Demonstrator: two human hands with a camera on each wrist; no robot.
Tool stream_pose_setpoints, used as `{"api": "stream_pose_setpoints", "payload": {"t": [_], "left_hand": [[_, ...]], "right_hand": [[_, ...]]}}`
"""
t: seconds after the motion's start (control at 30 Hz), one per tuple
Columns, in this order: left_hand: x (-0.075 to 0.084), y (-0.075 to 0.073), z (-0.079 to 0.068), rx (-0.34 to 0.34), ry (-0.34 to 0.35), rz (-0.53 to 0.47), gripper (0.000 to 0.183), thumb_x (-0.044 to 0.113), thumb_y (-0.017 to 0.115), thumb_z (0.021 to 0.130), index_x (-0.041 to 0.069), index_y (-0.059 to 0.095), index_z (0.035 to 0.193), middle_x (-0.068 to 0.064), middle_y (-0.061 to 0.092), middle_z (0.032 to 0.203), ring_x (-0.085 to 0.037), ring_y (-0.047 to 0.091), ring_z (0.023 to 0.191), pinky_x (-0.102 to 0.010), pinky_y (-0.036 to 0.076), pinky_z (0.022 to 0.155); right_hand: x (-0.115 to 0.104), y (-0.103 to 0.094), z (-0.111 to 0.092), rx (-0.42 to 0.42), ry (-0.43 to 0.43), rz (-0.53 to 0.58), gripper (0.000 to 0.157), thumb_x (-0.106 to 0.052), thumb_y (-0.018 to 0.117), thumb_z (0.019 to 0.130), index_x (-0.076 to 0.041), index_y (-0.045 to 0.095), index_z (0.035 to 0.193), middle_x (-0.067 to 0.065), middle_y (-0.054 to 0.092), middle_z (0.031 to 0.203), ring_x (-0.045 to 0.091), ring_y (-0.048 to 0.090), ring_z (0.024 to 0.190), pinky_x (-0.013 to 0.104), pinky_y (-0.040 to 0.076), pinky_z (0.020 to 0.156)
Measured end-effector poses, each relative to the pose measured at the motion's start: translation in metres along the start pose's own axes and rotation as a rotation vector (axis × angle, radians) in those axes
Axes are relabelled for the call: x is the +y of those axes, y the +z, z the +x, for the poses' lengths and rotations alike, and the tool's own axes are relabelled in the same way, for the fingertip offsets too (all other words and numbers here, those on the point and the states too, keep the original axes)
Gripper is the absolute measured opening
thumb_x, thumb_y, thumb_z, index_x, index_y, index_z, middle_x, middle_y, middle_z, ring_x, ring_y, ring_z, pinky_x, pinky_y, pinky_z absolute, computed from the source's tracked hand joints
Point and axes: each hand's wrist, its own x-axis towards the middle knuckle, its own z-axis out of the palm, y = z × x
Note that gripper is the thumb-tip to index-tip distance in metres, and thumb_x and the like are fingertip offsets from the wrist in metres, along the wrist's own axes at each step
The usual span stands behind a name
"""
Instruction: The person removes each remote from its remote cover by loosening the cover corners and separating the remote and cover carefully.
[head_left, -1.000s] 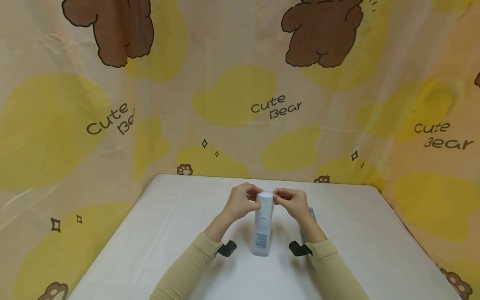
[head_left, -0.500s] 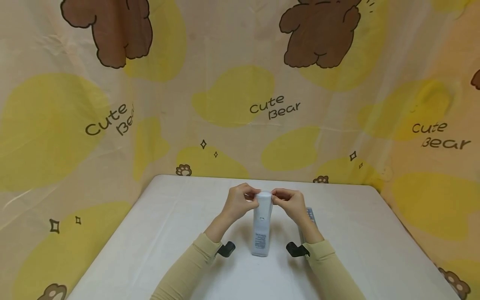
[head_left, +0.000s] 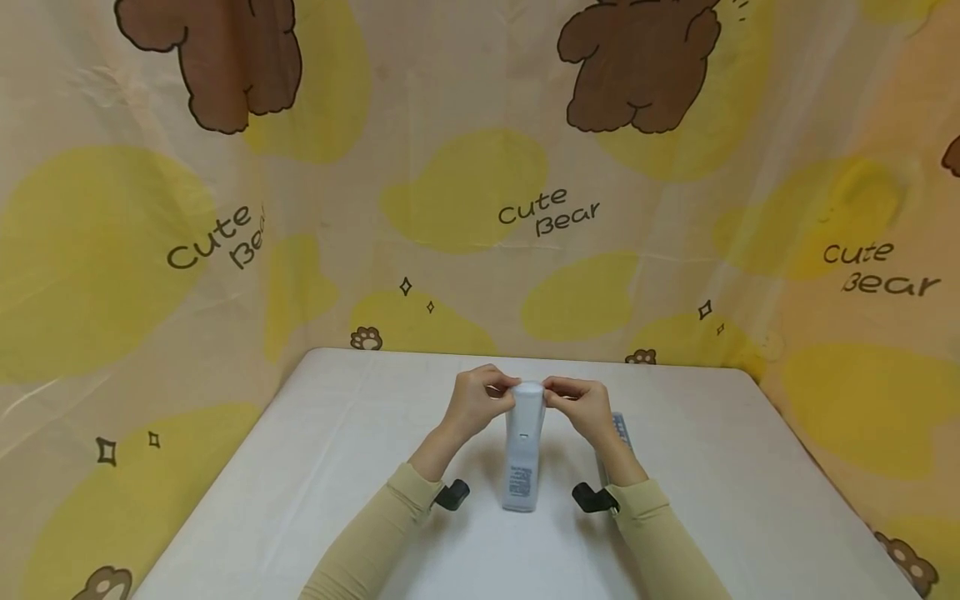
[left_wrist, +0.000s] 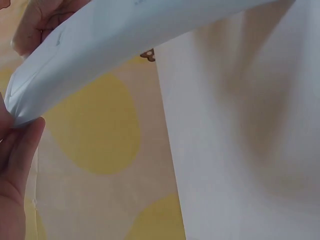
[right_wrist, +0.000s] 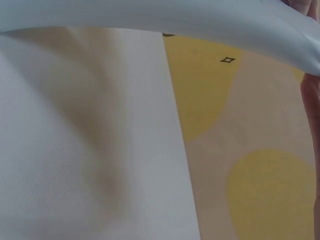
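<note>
A long white remote control (head_left: pixel 523 454) has its back with a printed label towards me; a small notch shows midway. It is tilted, with its far end raised and its near end low at the table. My left hand (head_left: pixel 477 404) pinches the far end's left corner between thumb and fingers. On the opposite corner, my right hand (head_left: pixel 587 404) pinches the edge the same way. The left wrist view shows creases at the held end of the remote control (left_wrist: pixel 95 45), with fingertips (left_wrist: pixel 31 135) right at its edge. Its curved side (right_wrist: pixel 150 15) spans the right wrist view.
A second, grey remote control (head_left: pixel 621 427) with buttons lies on the white table (head_left: pixel 375 400), partly hidden under my right forearm. Black camera mounts (head_left: pixel 594 497) jut inward from both wrists. A bear-print curtain (head_left: pixel 450 192) hangs behind and beside the table.
The remote control and both hands shift very slightly left in the head view, along with the background. The pinch at both corners stays the same.
</note>
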Motion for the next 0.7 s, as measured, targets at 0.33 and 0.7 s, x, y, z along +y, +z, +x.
{"api": "stream_pose_setpoints", "payload": {"t": [0.33, 0.7], "left_hand": [[-0.005, 0.004, 0.001, 0.073, -0.144, -0.066, 0.016, -0.009, 0.069, 0.074, 0.001, 0.074, 0.084, -0.013, 0.072, 0.082, -0.025, 0.068, 0.073, -0.026, 0.058, 0.065], [0.017, -0.007, 0.003, 0.045, -0.284, -0.153, 0.011, -0.003, 0.069, 0.076, 0.003, 0.075, 0.083, -0.013, 0.073, 0.082, -0.013, 0.062, 0.069, -0.022, 0.052, 0.060]], "right_hand": [[0.001, 0.001, 0.000, 0.001, -0.030, -0.015, 0.016, 0.005, 0.068, 0.081, 0.010, 0.070, 0.095, 0.030, 0.068, 0.093, 0.000, 0.065, 0.077, 0.019, 0.056, 0.070], [0.003, 0.002, -0.001, 0.013, -0.004, -0.025, 0.016, 0.004, 0.067, 0.082, 0.010, 0.070, 0.096, 0.028, 0.068, 0.095, -0.001, 0.064, 0.077, 0.019, 0.056, 0.071]]}}
